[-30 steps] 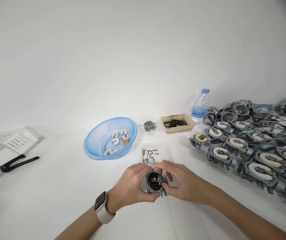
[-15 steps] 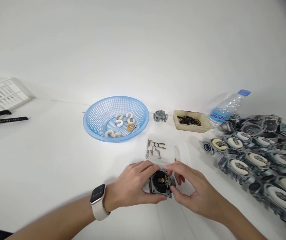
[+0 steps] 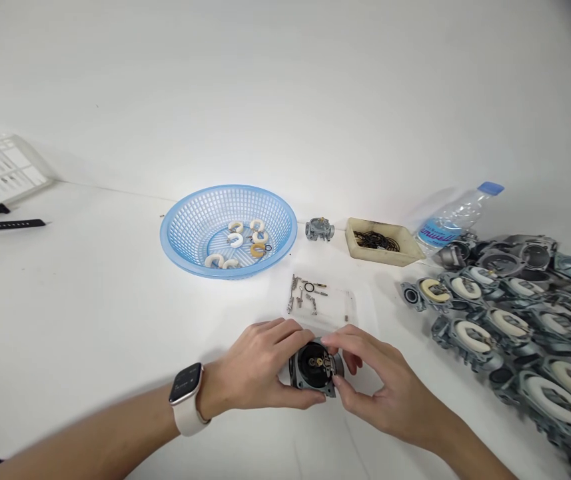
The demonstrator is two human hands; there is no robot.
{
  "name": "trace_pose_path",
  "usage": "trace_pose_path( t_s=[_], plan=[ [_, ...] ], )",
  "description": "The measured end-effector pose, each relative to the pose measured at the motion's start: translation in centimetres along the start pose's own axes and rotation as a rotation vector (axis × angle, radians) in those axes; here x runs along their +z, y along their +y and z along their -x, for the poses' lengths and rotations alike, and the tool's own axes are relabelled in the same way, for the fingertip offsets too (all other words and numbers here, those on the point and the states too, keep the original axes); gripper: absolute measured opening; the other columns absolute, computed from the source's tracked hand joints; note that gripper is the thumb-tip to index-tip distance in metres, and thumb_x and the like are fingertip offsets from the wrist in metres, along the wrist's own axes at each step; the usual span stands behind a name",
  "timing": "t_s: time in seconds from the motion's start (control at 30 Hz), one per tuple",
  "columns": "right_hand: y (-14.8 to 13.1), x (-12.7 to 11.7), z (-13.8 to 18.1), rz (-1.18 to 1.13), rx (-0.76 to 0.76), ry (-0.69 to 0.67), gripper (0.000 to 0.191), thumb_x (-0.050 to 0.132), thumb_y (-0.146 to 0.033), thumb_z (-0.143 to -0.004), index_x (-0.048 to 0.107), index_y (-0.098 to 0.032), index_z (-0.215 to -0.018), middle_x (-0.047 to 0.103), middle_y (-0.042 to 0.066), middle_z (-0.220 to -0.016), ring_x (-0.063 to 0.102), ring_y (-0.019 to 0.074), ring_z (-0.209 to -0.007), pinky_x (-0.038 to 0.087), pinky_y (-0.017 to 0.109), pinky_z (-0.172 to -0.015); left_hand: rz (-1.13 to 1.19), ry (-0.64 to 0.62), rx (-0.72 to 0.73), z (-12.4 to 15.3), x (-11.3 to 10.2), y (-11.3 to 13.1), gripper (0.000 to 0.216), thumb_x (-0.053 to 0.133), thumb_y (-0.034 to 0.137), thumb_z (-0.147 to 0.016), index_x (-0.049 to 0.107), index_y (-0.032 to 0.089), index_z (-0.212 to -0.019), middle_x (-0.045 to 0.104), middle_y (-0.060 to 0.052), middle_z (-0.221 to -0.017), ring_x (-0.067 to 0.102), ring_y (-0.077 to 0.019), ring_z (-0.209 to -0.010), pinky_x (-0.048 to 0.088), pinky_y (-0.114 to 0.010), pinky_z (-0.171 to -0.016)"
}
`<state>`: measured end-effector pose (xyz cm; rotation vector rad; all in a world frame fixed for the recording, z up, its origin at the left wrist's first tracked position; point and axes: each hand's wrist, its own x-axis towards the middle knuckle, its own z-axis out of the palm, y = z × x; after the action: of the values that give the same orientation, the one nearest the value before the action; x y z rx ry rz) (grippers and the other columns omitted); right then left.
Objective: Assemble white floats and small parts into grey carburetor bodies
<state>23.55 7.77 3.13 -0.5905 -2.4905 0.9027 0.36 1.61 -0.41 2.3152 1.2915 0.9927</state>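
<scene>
A carburetor body (image 3: 310, 375) sits low in the middle, its dark round bowl facing up with brass jets inside. My left hand (image 3: 262, 370) is closed around its left side, thumb along the near edge and fingers at the far edge. At the right side of the body, my right hand (image 3: 380, 383) has thumb and index finger bent against the rim, by a small metal fitting. Whether anything tiny is pinched there is hidden. Just beyond lies a clear tray (image 3: 332, 308) with small jets, springs, pins and a black O-ring (image 3: 309, 287).
A blue basket (image 3: 175, 257) holds several white floats. Against the wall stand another carburetor (image 3: 319, 229), a cream box (image 3: 385, 255) of black rings and a water bottle (image 3: 458, 217). Many carburetors with floats (image 3: 472, 335) crowd the right. A white rack (image 3: 5, 167) and black strap (image 3: 5, 225) lie left.
The view has shifted slightly, so both hands and the carburetor body appear a little further left. The grip on the body looks nearly the same.
</scene>
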Motion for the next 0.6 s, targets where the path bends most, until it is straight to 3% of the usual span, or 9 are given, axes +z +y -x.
trace_pose_path(
  t_s=[0.6],
  plan=[
    [-0.02, 0.07, 0.10, -0.051, 0.010, -0.009, 0.054, 0.056, -0.006, -0.086, 0.050, -0.031, -0.134, 0.056, 0.001, -0.097, 0.051, 0.0147, -0.075, 0.050, 0.029, -0.072, -0.007, 0.016, 0.054, -0.03, -0.15, -0.21, 0.056, 0.077, 0.051, -0.080, 0.058, 0.020, -0.122, 0.070, -0.005, -0.098, 0.068, -0.0211, -0.080, 0.055, -0.033, -0.071]
  ],
)
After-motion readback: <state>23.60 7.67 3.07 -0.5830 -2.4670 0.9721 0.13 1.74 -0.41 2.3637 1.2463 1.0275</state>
